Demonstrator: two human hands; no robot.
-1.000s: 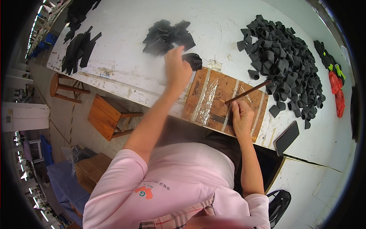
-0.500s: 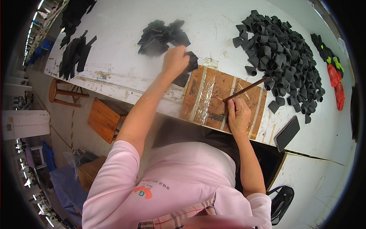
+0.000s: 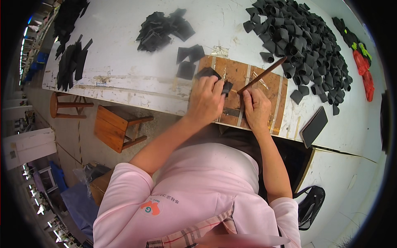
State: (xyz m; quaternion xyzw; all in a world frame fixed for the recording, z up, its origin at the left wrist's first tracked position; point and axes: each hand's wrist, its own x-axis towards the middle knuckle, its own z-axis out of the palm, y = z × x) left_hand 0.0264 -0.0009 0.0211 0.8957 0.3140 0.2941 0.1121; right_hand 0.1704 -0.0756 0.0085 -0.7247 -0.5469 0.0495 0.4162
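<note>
My left hand is over the left part of a brown taped board, its fingers closed on a black fabric piece. Another black patch shows just behind its knuckles. On the board's right half, my right hand grips a slim brown stick that slants up to the right, its lower tip pointing toward the piece. A few flat black pieces lie beside the board's left edge. To the right is a large heap of black curled pieces, many shaped like short tubes.
A loose pile of flat black pieces sits farther back on the white table, with black strips at far left. A dark phone lies right of the board. Wooden stools stand below the table's left edge.
My left hand has come from the flat pieces beyond the board's left corner onto the board, bringing a black piece near the stick's tip. My right hand still holds the stick.
</note>
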